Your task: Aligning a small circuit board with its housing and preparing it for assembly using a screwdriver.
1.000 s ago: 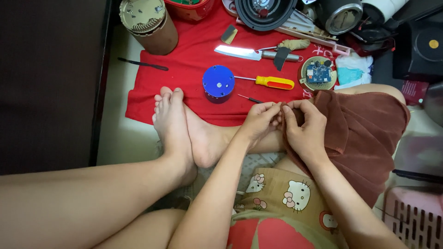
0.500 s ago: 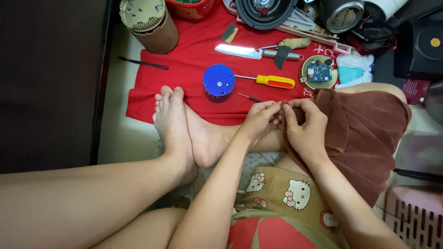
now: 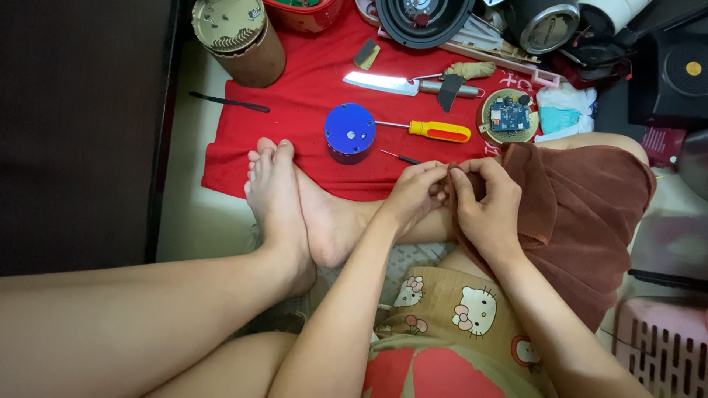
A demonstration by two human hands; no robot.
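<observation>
Left forearm rising from the lower middle, angled up and to the right, wrist bent over the crossed legs. Left hand (image 3: 414,193) curled almost closed, fingertips bunched together and meeting those of the other hand; whatever sits between them too small and too hidden to make out. Just above that hand, a thin dark-handled pick (image 3: 399,157) lying on the red cloth (image 3: 310,96), long axis slanting from upper left to lower right, fine tip toward the upper left, handle end nearly touching the knuckles. Further up and left of the hand, a blue round casing (image 3: 349,131), upright, flat face to the camera; beside it a yellow-handled screwdriver (image 3: 428,130), long axis nearly level, shaft pointing left toward the casing, handle to the right. Well above both hands, a knife (image 3: 398,84), blade pointing left. To the left of the left hand, two bare feet (image 3: 284,199), toes pointing up onto the cloth's edge.

Right forearm coming in from the lower right, angled up and to the left. Right hand (image 3: 487,203) likewise nearly closed, thumb and forefinger pinched against the left fingertips, palm resting on the brown towel (image 3: 582,214) draped over the knee. Up and right of it, a round blue circuit board (image 3: 507,116).
</observation>
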